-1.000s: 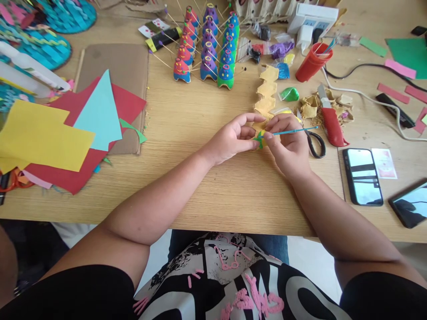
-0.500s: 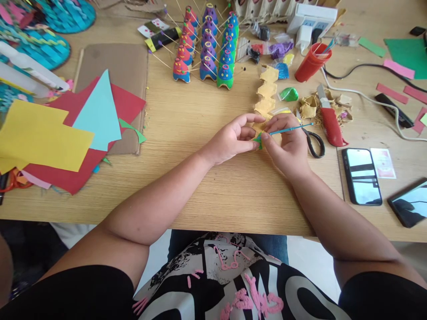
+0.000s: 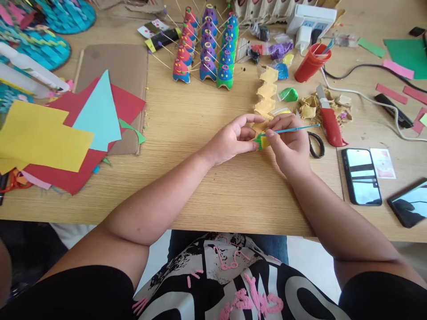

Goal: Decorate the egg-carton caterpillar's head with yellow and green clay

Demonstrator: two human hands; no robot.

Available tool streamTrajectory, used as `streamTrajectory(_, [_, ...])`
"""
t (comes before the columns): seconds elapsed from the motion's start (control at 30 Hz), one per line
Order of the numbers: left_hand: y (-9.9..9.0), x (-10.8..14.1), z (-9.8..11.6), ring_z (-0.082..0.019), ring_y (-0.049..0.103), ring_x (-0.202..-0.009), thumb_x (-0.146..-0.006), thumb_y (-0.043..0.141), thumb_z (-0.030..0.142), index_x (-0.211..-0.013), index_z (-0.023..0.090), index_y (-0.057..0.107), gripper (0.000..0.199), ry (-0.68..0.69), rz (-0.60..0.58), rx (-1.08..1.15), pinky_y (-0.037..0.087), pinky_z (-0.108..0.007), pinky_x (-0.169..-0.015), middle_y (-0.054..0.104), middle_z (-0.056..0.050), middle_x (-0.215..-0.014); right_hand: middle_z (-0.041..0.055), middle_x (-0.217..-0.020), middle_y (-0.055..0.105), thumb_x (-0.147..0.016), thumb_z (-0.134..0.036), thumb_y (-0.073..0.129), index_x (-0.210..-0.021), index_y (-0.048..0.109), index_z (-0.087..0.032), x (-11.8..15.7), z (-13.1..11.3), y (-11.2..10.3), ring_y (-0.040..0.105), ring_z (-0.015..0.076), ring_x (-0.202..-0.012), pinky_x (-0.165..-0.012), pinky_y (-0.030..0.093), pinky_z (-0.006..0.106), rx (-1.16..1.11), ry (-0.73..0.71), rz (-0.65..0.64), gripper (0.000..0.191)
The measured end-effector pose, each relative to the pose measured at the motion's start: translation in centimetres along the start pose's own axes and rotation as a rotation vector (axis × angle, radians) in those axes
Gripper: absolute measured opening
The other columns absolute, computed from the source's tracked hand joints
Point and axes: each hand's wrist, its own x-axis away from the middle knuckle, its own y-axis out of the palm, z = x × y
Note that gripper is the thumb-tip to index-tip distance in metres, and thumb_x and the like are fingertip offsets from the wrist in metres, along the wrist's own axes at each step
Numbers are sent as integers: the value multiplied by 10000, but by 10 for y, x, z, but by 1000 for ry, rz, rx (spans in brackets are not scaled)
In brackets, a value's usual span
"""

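A yellow-painted egg-carton strip (image 3: 266, 91) lies lengthwise away from me, its near end between my hands. My left hand (image 3: 230, 138) is closed around that near end, thumb in front and fingers over the top. A small patch of green clay (image 3: 258, 141) covers part of the nearest cup, with bare yellow to its right. My right hand (image 3: 291, 144) pinches a thin blue modelling stick (image 3: 298, 129). Its left tip is at the green-and-yellow cup; its other end points right. Black-handled scissors (image 3: 316, 145) lie just right of my right hand, partly covered by it.
Finished egg-carton caterpillars (image 3: 208, 66) stand in three rows at the back. Coloured paper (image 3: 43, 138) lies on cardboard at left. A red cup (image 3: 312, 62), a red-handled knife (image 3: 330, 122), bagged clay (image 3: 288, 94), a phone (image 3: 362, 176) and cables are at right.
My right hand and the blue stick have shifted slightly right, uncovering more of the green clay and yellow cup. My left hand stays in place.
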Motion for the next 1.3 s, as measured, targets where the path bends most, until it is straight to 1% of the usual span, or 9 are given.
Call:
streamTrajectory(0.1, [-1, 0, -1, -108, 692, -823, -848, 933, 286, -1375, 322, 639, 605, -5, -4, -3, 544, -303, -822, 686, 48, -893, 19, -964, 627, -966, -616, 789, -904, 627, -294, 0, 1, 1, 668, 233, -1005, -990, 593, 500, -6, 2, 16, 366])
streamTrajectory(0.23, [-1, 0, -1, -111, 689, -815, -844, 936, 294, -1376, 325, 634, 612, -6, -6, 0, 537, -303, -822, 659, 56, -865, 21, -963, 632, -965, -614, 791, -889, 631, -291, 0, 1, 1, 669, 234, -1003, -1001, 584, 503, 6, -17, 6, 368])
streamTrajectory(0.5, [3, 2, 4, -85, 626, -743, -843, 932, 300, -1357, 325, 642, 590, -21, 23, -40, 518, -274, -768, 587, 66, -819, 19, -976, 664, -962, -628, 785, -894, 623, -284, -1, -1, 1, 677, 225, -1006, -1009, 572, 486, 52, -7, 2, 386])
streamTrajectory(0.63, [3, 2, 2, -87, 604, -738, -849, 922, 292, -1354, 333, 643, 578, -17, 13, -46, 512, -279, -774, 564, 66, -809, 23, -988, 661, -961, -618, 788, -898, 616, -284, -1, -2, 0, 675, 228, -1014, -1024, 577, 494, 55, 4, -4, 381])
streamTrajectory(0.83, [1, 1, -1, -118, 625, -772, -867, 902, 266, -1376, 329, 646, 573, -17, 7, -51, 530, -330, -821, 573, 52, -812, 28, -984, 656, -953, -571, 801, -891, 601, -291, 0, -2, 1, 670, 239, -1011, -1036, 582, 521, 65, 49, -15, 349])
streamTrajectory(1.03, [0, 1, -3, -138, 693, -851, -858, 918, 290, -1404, 335, 635, 617, -6, -5, -52, 555, -334, -869, 663, 40, -877, 14, -970, 639, -940, -630, 804, -884, 596, -287, 2, 2, 3, 677, 217, -986, -967, 607, 472, -50, 98, 21, 406])
streamTrajectory(1.13, [0, 1, -3, -144, 701, -869, -858, 917, 282, -1407, 330, 626, 624, -14, -17, -45, 544, -332, -871, 686, 35, -901, 7, -951, 638, -931, -647, 813, -877, 592, -286, 2, 4, 4, 673, 210, -964, -950, 606, 465, -66, 80, 40, 427])
streamTrajectory(1.3, [2, 1, 0, -130, 684, -837, -860, 915, 275, -1394, 319, 621, 611, -14, -14, -50, 527, -317, -843, 656, 47, -870, 7, -926, 642, -921, -645, 823, -863, 598, -281, 1, 3, 5, 664, 212, -949, -950, 593, 461, -44, 61, 37, 431])
